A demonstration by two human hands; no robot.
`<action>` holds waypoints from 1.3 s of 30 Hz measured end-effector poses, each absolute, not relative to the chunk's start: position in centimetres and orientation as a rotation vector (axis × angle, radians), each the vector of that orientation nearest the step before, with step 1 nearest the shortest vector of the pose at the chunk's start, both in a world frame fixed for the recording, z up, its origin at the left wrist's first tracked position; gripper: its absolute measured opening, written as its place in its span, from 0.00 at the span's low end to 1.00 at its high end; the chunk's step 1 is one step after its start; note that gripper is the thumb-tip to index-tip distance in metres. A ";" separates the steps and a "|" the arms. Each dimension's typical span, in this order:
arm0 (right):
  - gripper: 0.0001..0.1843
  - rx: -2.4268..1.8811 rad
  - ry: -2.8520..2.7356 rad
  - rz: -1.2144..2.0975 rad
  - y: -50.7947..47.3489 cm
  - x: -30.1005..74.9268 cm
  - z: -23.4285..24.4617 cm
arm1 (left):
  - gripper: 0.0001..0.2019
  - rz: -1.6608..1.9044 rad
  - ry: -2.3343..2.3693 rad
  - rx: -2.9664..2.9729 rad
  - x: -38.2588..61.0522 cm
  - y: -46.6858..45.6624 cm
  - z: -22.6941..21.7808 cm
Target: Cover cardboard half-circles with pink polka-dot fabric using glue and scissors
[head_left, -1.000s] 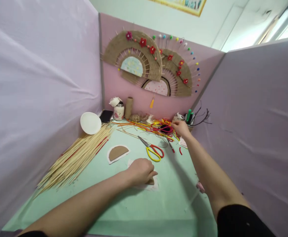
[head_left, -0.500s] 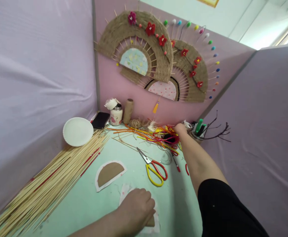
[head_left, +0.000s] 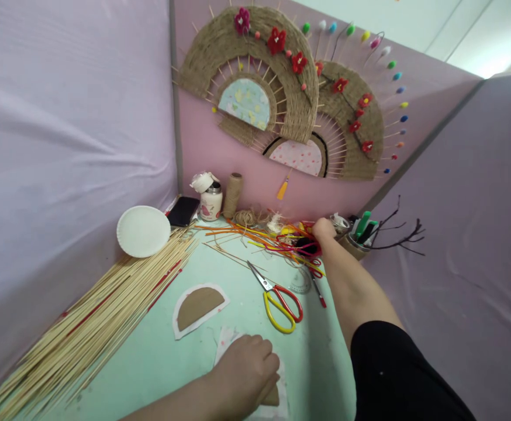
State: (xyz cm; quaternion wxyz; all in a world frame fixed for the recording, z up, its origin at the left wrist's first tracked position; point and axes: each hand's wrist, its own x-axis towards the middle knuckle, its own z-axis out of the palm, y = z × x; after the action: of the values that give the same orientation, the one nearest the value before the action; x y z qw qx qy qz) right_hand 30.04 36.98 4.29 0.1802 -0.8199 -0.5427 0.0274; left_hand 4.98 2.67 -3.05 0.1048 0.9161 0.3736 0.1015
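Observation:
My left hand (head_left: pixel 247 371) rests knuckles-up, fingers curled, on a brown cardboard piece with white patterned fabric (head_left: pixel 228 340) under it, near the front of the green table (head_left: pixel 233 275). My right hand (head_left: pixel 324 228) reaches to the back of the table. It sits in a pile of red, orange and yellow pipe cleaners (head_left: pixel 282 237), and its fingers are hidden behind the pile. A second brown half-circle edged in white (head_left: pixel 198 304) lies left of my left hand. Scissors with red and yellow handles (head_left: pixel 279 295) lie between my two arms.
A big bundle of bamboo sticks (head_left: pixel 93 324) covers the left side. A white paper plate (head_left: pixel 143 231), a phone (head_left: pixel 182 210), a small jar (head_left: pixel 211 203), a twine spool (head_left: pixel 232 194) and a pen cup (head_left: pixel 357 241) line the back. Two woven fans (head_left: pixel 290 99) hang on the pink partition.
The view has moved closer to the table and tilted down. My right hand has reached further back into the pipe cleaners. My left hand stays on the cardboard piece.

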 end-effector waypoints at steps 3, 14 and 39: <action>0.19 -2.271 -1.402 0.114 36.7 30.8 5.5 | 0.07 0.296 1.099 2.697 4.9 2.6 -2.7; 0.18 -1.559 -1.227 0.074 36.1 31.9 15.6 | 0.08 0.248 1.126 2.675 5.0 2.8 -1.9; 0.14 -1.208 -1.883 0.704 27.5 23.7 15.8 | 0.20 0.830 0.856 0.683 6.8 22.4 15.4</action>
State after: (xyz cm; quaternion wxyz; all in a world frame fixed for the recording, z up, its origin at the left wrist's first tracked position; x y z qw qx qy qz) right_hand 23.65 27.54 15.78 0.3875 -0.4748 -0.7401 0.2768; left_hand 6.82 22.39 15.40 0.7730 0.3154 0.3951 0.3833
